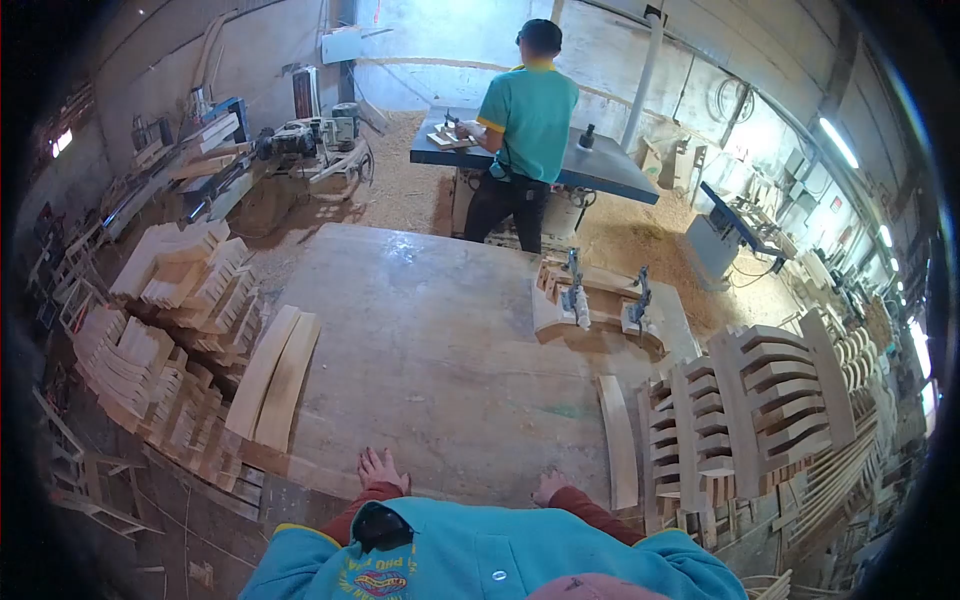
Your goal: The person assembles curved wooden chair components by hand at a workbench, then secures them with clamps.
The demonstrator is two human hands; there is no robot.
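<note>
My left hand [383, 470] lies on the near edge of the wooden table [450, 350], fingers spread and holding nothing. Farther right on the same edge rests my right hand [549, 486]; its fingers look extended on the surface, with no object in them. Two curved wooden slats [278, 380] lie side by side left of my left hand. To the right of my right hand is a single curved slat [619, 440]. A wooden jig with metal toggle clamps [585, 295] sits at the table's far right, away from both hands.
Stacks of curved wood pieces [185, 265] stand at the left. Slatted wooden frames [760, 400] are piled at the right. Beyond my table, a person [530, 120] works at a dark-topped machine table [620, 178]. Sawdust [400, 130] covers the floor there.
</note>
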